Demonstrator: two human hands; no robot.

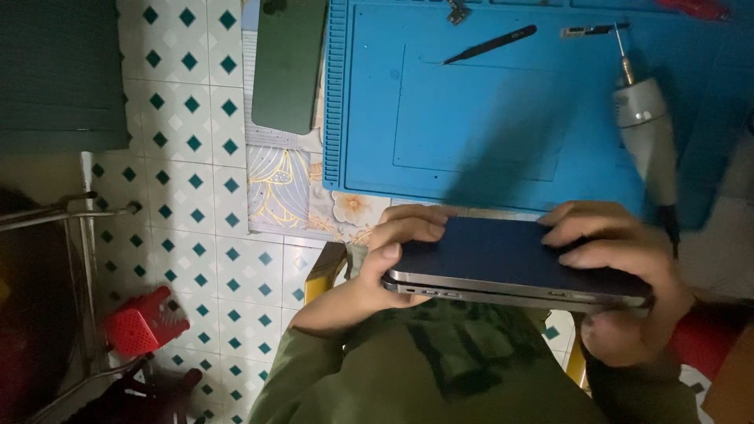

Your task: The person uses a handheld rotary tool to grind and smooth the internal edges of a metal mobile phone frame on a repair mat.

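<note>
Blue mat (471,118) beyond held phone (510,263)

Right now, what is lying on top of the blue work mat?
On the blue work mat lie a black pen-like tool and an electric screwdriver. Its near edge is hidden behind the phone that both hands hold.

Your fingers (585,235) cover part of the dark phone's (503,255) back. The rotary tool (646,133) is motion-blurred. The green phone (288,63) and blue mat (471,118) run off the top edge.
</note>
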